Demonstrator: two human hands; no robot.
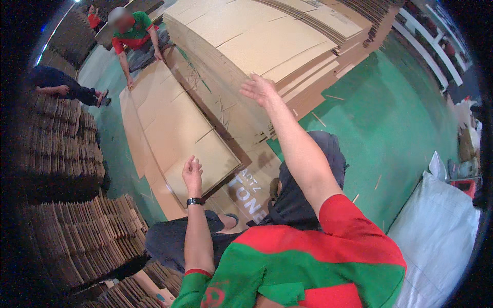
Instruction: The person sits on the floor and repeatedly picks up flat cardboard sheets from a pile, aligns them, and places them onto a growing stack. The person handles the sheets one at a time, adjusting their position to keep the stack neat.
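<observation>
My right hand [258, 90] is stretched forward with its fingers apart, holding nothing, at the near side of a tall stack of brown cardboard sheets [277, 46]. My left hand [192, 172] has its fingers curled in over the near end of a lower pile of flat cardboard [169, 120]; nothing shows in it, and a dark watch is on that wrist. Slits run in from the edges of the cardboard on both piles. At the far end of the low pile, a co-worker [134, 33] in a red and green shirt crouches with both hands at its edges.
Bundled cardboard stacks [92, 236] line the left side. A large white sack [436, 236] lies at the right. Cardboard strips litter the green floor [370, 128]. Printed cardboard [251, 192] lies by my feet. Another person's legs [77, 90] show at the far left.
</observation>
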